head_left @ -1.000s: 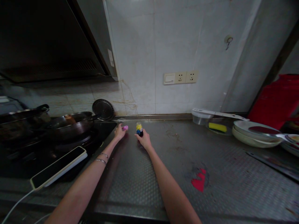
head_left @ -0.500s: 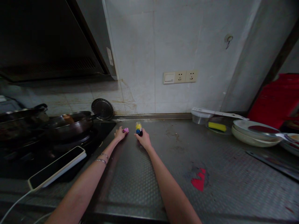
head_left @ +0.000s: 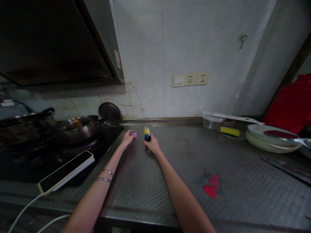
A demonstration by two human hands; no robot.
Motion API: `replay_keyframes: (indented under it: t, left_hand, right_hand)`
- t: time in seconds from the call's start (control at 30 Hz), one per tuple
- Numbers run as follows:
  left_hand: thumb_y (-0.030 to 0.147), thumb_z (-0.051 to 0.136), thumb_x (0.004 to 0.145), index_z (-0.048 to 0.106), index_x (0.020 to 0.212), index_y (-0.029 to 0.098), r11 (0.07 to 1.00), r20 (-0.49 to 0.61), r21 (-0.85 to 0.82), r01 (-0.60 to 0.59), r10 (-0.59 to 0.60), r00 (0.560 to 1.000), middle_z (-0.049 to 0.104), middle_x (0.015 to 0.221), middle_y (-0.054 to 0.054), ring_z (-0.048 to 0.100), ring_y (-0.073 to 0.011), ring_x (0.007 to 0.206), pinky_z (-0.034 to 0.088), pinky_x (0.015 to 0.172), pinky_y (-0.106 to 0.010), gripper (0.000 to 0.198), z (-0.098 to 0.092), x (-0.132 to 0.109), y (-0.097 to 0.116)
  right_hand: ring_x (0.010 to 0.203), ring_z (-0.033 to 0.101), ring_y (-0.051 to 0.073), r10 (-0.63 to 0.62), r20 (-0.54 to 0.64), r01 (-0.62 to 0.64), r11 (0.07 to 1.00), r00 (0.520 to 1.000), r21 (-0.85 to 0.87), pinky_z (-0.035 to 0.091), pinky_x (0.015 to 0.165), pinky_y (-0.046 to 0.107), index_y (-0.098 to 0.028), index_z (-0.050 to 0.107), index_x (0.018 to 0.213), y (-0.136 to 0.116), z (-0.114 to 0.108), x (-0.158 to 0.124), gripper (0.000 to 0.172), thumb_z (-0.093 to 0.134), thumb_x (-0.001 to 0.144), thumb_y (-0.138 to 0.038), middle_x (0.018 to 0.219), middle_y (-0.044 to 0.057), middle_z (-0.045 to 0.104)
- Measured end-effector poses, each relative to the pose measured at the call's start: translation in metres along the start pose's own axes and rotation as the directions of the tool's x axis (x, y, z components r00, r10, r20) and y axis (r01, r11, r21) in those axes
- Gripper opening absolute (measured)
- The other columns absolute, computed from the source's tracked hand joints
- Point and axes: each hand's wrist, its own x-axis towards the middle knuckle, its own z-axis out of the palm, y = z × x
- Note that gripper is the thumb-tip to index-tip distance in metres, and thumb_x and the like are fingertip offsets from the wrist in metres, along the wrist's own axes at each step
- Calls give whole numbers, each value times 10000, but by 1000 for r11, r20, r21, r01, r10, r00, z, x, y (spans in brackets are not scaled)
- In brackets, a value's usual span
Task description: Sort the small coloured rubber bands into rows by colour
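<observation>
My left hand [head_left: 127, 139] is closed around a small pink object [head_left: 134, 135], perhaps a cap, at the back of the metal counter. Its fingertips press on the object's near side. A short way to the right stands a small upright bottle [head_left: 147, 132] with a yellow and blue label and a dark lower part. Around the bottle's lower right side my right hand [head_left: 153, 144] is wrapped, thumb toward me. The bottle and the pink object are apart. Two bracelets [head_left: 105, 175] circle my left forearm.
On the left is a black cooktop [head_left: 102, 147] with a pan [head_left: 80, 131], a pot [head_left: 24, 126] and a phone [head_left: 65, 171] on a cable. A lid [head_left: 109, 113] leans on the wall. To the right are a sponge [head_left: 229, 131], bowls [head_left: 269, 144] and a clear tub [head_left: 212, 122].
The view has shifted slightly, so everything appears farther right. My left hand's fingers have changed position on the pink object. My right hand stays around the bottle.
</observation>
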Motion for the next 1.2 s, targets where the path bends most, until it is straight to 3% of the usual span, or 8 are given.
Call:
replay_keyframes:
  t: [0.1, 0.3, 0.47, 0.6, 0.73, 0.83, 1.03, 1.2]
  left_hand:
    - [217, 593, 635, 601, 968, 97, 981, 52, -193, -21, 32, 998, 633, 974, -120, 586, -204, 881, 445, 773, -292, 354, -6, -10, 10]
    - [207, 525, 647, 632, 877, 115, 929, -4, -369, -33, 34, 999, 642, 924, -93, 599, -185, 813, 469, 612, -242, 270, -22, -28, 29]
    - [176, 505, 638, 616, 850, 99, 865, 14, -499, 57, -58, 998, 634, 906, -111, 614, -189, 790, 473, 553, -225, 251, -24, -30, 25]
    - [155, 493, 650, 605, 870, 98, 823, 29, -557, 113, -117, 993, 630, 929, -123, 629, -191, 779, 477, 534, -218, 253, -26, -31, 24]
    - [125, 466, 658, 610, 845, 101, 822, 37, -552, 141, -145, 989, 645, 914, -121, 633, -194, 802, 483, 544, -214, 237, -27, -34, 25]
    - [112, 450, 660, 614, 791, 101, 851, 46, -496, 171, -171, 984, 657, 888, -119, 636, -188, 781, 482, 534, -209, 211, -27, -34, 24]
    - [79, 479, 625, 621, 732, 110, 853, 117, -429, 296, -272, 955, 663, 754, -105, 623, -154, 624, 476, 490, -213, 180, -23, -32, 18]
    - [62, 470, 609, 592, 597, 109, 879, 138, -369, 302, -270, 953, 630, 642, -82, 597, -146, 565, 456, 445, -207, 131, -18, -34, 21]
  right_hand:
    - [758, 535, 173, -68, 6, 68, 997, 998, -35, 433, 712, 299, -169, 490, 920, 3, 3, 0, 321, 584, 618, -227, 819, 38, 562]
    - [879, 525, 191, -92, -18, 91, 995, 996, -46, 417, 795, 325, -166, 492, 940, 5, 3, 1, 377, 615, 588, -223, 931, 71, 547]
    - [757, 565, 153, -17, -24, 21, 986, 1000, 167, 445, 721, 299, -180, 425, 1046, -4, 1, 10, 552, 666, 565, -302, 892, 33, 590]
    - [668, 549, 134, 7, 8, -8, 975, 1000, 221, 449, 657, 282, -170, 487, 1003, -15, -10, 28, 527, 673, 554, -373, 765, -6, 593]
    - [706, 544, 132, -40, 73, 21, 967, 997, 253, 453, 661, 278, -165, 572, 951, -21, -26, 46, 464, 669, 564, -402, 802, 8, 597]
    - [726, 553, 134, -14, 87, -13, 953, 996, 303, 463, 651, 279, -167, 559, 997, -22, -33, 54, 521, 688, 548, -399, 860, 25, 605]
    - [756, 575, 130, 34, 41, -48, 892, 999, 450, 472, 678, 270, -145, 521, 957, -26, -27, 62, 569, 740, 472, -347, 878, 43, 624]
    - [669, 574, 130, 143, 36, -141, 840, 989, 523, 470, 545, 240, -132, 569, 913, -32, -23, 62, 495, 710, 519, -396, 826, 42, 628]
